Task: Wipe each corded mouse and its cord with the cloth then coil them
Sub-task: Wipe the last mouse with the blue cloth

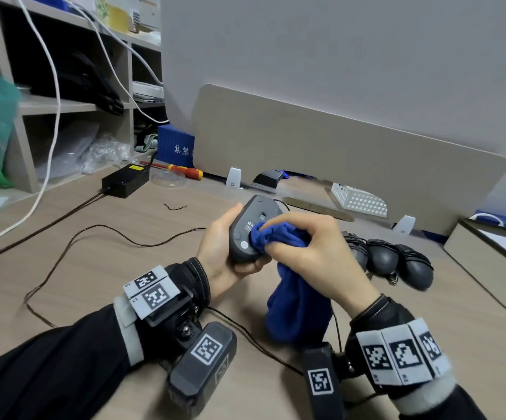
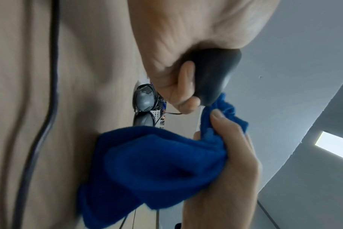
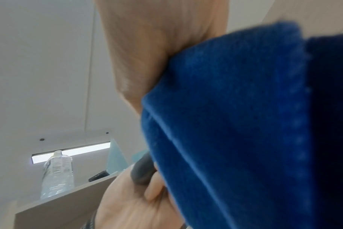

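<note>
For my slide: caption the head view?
Left hand holds mouse underside up; right hand wipes it with cloth.

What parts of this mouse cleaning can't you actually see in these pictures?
- Head view: the top of the mouse faces away; the left hand covers its side.
- Head view: the right hand and blue cloth hide the leftmost coiled mouse.
- Right wrist view: the cloth fills the frame and blurs.
- Left wrist view: the cord's ends are cut off.

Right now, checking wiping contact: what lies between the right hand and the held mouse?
The blue cloth, bunched in the right hand, presses against the mouse underside; head view.
</note>
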Action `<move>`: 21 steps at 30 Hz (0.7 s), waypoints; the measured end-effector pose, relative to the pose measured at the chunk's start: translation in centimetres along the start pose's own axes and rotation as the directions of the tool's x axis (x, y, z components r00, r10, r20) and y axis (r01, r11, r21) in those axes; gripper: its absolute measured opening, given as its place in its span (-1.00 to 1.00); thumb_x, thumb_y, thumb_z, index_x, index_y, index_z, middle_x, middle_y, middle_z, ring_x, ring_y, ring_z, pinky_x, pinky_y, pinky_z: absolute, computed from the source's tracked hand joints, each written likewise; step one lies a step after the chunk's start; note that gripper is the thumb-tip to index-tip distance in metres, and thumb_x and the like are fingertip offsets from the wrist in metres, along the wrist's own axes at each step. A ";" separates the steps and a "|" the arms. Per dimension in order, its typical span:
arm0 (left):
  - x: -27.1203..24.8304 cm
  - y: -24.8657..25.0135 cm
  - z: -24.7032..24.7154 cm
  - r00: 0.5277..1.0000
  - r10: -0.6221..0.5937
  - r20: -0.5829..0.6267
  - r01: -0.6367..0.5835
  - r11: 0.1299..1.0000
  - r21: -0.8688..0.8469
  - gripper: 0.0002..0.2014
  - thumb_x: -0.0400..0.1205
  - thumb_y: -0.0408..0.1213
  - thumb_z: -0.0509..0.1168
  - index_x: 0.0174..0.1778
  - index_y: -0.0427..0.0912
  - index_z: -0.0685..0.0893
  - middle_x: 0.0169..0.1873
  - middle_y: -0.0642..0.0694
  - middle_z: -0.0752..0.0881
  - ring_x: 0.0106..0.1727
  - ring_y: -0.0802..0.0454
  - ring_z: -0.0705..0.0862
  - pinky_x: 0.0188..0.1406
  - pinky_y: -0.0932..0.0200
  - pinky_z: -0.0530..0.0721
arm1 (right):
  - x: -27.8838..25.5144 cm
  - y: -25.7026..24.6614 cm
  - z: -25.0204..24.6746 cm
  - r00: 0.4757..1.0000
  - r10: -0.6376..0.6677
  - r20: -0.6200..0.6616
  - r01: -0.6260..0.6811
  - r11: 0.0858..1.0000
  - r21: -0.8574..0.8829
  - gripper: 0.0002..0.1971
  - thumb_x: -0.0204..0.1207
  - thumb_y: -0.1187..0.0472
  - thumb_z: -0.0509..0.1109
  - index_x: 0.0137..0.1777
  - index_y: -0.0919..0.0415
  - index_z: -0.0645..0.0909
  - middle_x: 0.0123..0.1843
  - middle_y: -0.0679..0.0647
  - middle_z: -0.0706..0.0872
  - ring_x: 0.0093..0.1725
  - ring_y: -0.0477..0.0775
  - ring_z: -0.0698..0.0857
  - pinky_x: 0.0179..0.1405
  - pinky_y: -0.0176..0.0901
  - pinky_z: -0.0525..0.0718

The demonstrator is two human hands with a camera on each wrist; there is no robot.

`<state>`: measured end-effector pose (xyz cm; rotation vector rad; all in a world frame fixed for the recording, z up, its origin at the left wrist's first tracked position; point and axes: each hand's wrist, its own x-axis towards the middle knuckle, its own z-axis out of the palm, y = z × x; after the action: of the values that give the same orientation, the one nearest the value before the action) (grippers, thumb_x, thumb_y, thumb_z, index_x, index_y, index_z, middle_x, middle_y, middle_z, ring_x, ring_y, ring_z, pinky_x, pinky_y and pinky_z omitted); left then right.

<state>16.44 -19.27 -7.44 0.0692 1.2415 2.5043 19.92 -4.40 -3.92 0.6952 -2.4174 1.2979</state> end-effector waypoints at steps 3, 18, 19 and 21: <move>-0.2 -0.1 0.2 0.996 0.011 0.084 -0.018 0.997 0.078 -0.49 0.76 0.12 0.00 -0.01 -0.18 0.72 -0.32 -0.18 0.72 -0.53 -0.05 0.55 -0.72 0.37 0.33 | 0.5 0.8 -0.5 0.988 0.037 -0.147 -0.032 0.999 0.034 -0.77 0.38 0.49 0.47 -0.12 0.15 0.80 -0.19 -0.02 0.83 -0.14 -0.10 0.77 -0.05 -0.19 0.71; -0.2 -0.6 0.5 0.996 -0.002 0.087 -0.004 0.997 0.074 -0.43 0.77 0.11 -0.01 -0.21 -0.11 0.82 -0.38 -0.15 0.66 -0.58 -0.02 0.53 -0.69 0.32 0.19 | 0.6 1.2 -0.6 0.984 0.046 -0.172 -0.054 0.998 -0.042 -0.80 0.41 0.40 0.46 -0.11 0.08 0.77 -0.18 -0.04 0.82 -0.10 0.00 0.77 -0.01 0.01 0.75; -0.1 -0.6 0.5 0.999 -0.011 0.046 0.008 0.999 0.052 -0.45 0.76 0.11 0.02 -0.19 -0.11 0.83 -0.39 -0.12 0.68 -0.55 0.00 0.58 -0.69 0.33 0.32 | 0.4 0.9 -0.2 0.992 0.034 -0.122 -0.040 0.998 -0.043 -0.80 0.41 0.41 0.47 -0.11 0.08 0.77 -0.19 -0.03 0.81 -0.10 0.02 0.77 0.00 0.04 0.75; -0.1 -0.5 0.4 1.000 -0.031 0.005 0.031 0.999 0.013 -0.50 0.76 0.12 0.06 -0.10 -0.13 0.79 -0.40 -0.08 0.70 -0.52 0.04 0.62 -0.69 0.35 0.45 | 0.3 0.5 0.4 0.997 0.035 -0.062 -0.037 0.999 -0.025 -0.80 0.42 0.43 0.47 -0.10 0.11 0.77 -0.21 -0.02 0.81 -0.11 0.04 0.78 0.00 0.06 0.75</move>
<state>16.72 -18.73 -7.57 0.0594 1.2468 2.4684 19.42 -4.56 -4.31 0.5991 -2.4037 1.2806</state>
